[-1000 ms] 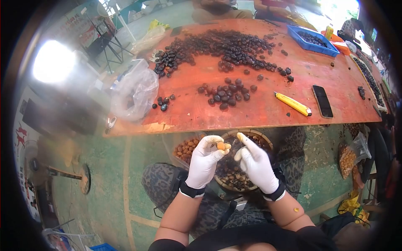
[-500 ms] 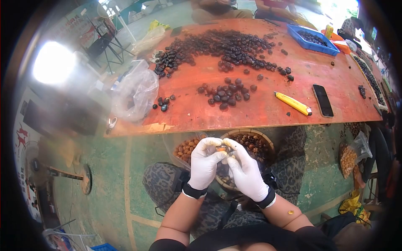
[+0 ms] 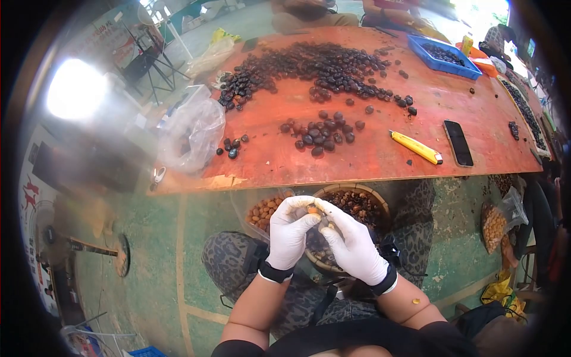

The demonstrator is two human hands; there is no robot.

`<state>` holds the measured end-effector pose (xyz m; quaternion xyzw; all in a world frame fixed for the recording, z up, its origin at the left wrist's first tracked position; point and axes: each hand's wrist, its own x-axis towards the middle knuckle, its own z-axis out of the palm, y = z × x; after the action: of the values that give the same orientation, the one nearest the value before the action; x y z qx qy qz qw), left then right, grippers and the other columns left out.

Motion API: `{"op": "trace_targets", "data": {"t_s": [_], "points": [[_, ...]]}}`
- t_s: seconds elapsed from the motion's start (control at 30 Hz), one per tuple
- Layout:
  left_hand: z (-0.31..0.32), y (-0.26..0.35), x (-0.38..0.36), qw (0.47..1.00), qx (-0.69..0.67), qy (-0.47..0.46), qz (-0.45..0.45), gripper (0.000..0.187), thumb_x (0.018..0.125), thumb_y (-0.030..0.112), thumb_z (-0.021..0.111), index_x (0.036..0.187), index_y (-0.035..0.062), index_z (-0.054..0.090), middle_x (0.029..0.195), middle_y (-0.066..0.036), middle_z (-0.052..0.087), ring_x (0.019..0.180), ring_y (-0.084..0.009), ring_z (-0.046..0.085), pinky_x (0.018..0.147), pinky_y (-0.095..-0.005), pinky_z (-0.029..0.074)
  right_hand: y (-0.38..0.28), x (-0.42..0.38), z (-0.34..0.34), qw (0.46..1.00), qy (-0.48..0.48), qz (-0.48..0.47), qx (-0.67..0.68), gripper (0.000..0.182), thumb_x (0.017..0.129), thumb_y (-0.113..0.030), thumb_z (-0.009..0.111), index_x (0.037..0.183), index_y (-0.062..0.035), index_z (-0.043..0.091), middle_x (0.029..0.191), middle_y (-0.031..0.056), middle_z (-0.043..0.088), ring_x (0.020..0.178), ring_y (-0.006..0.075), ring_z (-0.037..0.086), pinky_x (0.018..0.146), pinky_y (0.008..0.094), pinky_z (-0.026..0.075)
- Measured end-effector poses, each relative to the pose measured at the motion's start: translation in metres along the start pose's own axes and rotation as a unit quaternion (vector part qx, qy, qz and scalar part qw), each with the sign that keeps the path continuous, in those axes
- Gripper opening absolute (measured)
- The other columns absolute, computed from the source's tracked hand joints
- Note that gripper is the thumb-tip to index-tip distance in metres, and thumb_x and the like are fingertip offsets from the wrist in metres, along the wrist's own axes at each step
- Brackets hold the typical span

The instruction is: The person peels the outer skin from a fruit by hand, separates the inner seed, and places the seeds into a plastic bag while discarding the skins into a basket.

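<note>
My left hand [image 3: 289,233] and my right hand [image 3: 357,245], both in white gloves, meet at the fingertips above my lap. Between them they pinch a small orange-brown nut [image 3: 313,210], partly hidden by the fingers. Beneath my hands stands a round basket [image 3: 380,202] of dark shell pieces. To its left lies a clear bag of peeled orange-brown nuts [image 3: 264,211]. On the red table [image 3: 262,157] in front of me are a small group of dark nuts [image 3: 324,132] and a large heap of them [image 3: 297,64].
A yellow cutter [image 3: 416,147] and a phone [image 3: 458,143] lie on the table's right half. Behind them is a blue tray [image 3: 444,55] of dark nuts. A plastic bag [image 3: 193,134] rests at the left edge. Other people sit at the far side.
My right hand has shifted slightly right and down. The fingertips have moved a little around the nut, which now shows slightly higher and further left.
</note>
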<state>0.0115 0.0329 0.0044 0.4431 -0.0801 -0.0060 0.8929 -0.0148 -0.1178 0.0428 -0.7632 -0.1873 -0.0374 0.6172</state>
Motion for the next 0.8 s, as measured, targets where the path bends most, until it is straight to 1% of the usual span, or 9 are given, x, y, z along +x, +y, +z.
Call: {"op": "trace_targets", "data": {"t_s": [0.1,0.2,0.3,0.4,0.47,0.5,0.6,0.7,0.8], "points": [[0.002,0.002,0.000,1.000,0.010,0.003,0.002,0.029,0.079,-0.008,0.067,0.106,0.0003,0.059,0.103,-0.008,0.064,0.092,-0.0154,0.062,0.082,-0.0278,0.052,-0.002,-0.001,-0.002,1.000,-0.006,-0.002,0.007,0.047,0.087,0.003,0.053,0.134,-0.0032,0.047,0.107,0.0192,0.060,0.094,0.0313,0.062,0.083,0.0340,0.050],[0.002,0.000,-0.001,0.999,0.035,0.002,0.006,0.028,0.079,-0.009,0.066,0.105,0.0006,0.060,0.104,-0.007,0.063,0.092,-0.0146,0.062,0.082,-0.0273,0.051,-0.001,-0.002,0.000,0.999,0.006,0.007,-0.031,0.045,0.088,0.002,0.053,0.132,-0.0029,0.048,0.108,0.0189,0.060,0.094,0.0292,0.063,0.083,0.0329,0.050],[0.002,-0.001,-0.001,0.997,0.074,0.006,0.014,0.029,0.079,-0.010,0.066,0.105,0.0007,0.060,0.104,-0.006,0.062,0.092,-0.0139,0.061,0.083,-0.0266,0.051,-0.006,-0.001,-0.003,0.995,-0.002,0.083,0.054,0.043,0.089,0.001,0.053,0.131,-0.0027,0.048,0.107,0.0184,0.061,0.093,0.0263,0.063,0.083,0.0319,0.049],[0.010,0.003,-0.001,0.998,0.062,0.006,0.003,0.030,0.079,-0.009,0.067,0.106,0.0013,0.059,0.102,-0.005,0.061,0.092,-0.0133,0.060,0.082,-0.0259,0.051,0.003,-0.005,0.003,0.996,0.019,0.061,0.069,0.041,0.089,0.001,0.052,0.130,-0.0030,0.049,0.105,0.0179,0.061,0.092,0.0238,0.063,0.083,0.0310,0.049],[0.018,0.006,-0.002,0.999,0.028,0.013,-0.019,0.029,0.079,-0.008,0.067,0.105,0.0018,0.058,0.100,-0.004,0.061,0.090,-0.0126,0.060,0.081,-0.0256,0.051,-0.001,-0.004,0.001,0.998,0.023,0.045,0.046,0.040,0.090,0.001,0.052,0.130,-0.0026,0.049,0.104,0.0177,0.062,0.091,0.0234,0.063,0.083,0.0310,0.049],[0.015,0.004,-0.003,0.999,0.034,0.003,-0.019,0.029,0.079,-0.008,0.068,0.104,0.0021,0.058,0.099,-0.003,0.060,0.089,-0.0120,0.059,0.081,-0.0253,0.051,-0.003,-0.004,0.000,0.998,0.026,0.039,0.034,0.040,0.090,0.001,0.052,0.129,-0.0024,0.049,0.104,0.0177,0.062,0.091,0.0233,0.063,0.083,0.0310,0.049],[0.004,0.000,-0.002,0.998,0.064,-0.011,-0.010,0.026,0.079,-0.008,0.068,0.101,0.0026,0.057,0.098,-0.002,0.059,0.087,-0.0103,0.059,0.079,-0.0242,0.050,-0.008,-0.003,-0.002,0.992,0.005,0.101,0.069,0.038,0.090,0.002,0.051,0.128,-0.0019,0.050,0.104,0.0175,0.063,0.091,0.0233,0.063,0.084,0.0311,0.049],[0.003,0.003,0.000,0.994,0.111,-0.004,0.011,0.024,0.079,-0.008,0.068,0.099,0.0025,0.057,0.097,-0.001,0.058,0.086,-0.0093,0.058,0.078,-0.0232,0.049,0.000,-0.002,0.000,0.996,0.005,0.065,0.067,0.038,0.090,0.002,0.050,0.127,-0.0015,0.050,0.101,0.0159,0.063,0.089,0.0199,0.062,0.083,0.0306,0.049],[0.005,0.007,0.000,0.990,0.141,-0.009,0.013,0.025,0.079,-0.007,0.069,0.099,0.0022,0.058,0.098,-0.002,0.059,0.088,-0.0106,0.058,0.080,-0.0239,0.048,0.003,-0.001,-0.002,0.987,-0.007,0.110,0.116,0.035,0.091,0.002,0.049,0.125,-0.0005,0.051,0.094,0.0122,0.062,0.085,0.0153,0.060,0.080,0.0291,0.049]]}}
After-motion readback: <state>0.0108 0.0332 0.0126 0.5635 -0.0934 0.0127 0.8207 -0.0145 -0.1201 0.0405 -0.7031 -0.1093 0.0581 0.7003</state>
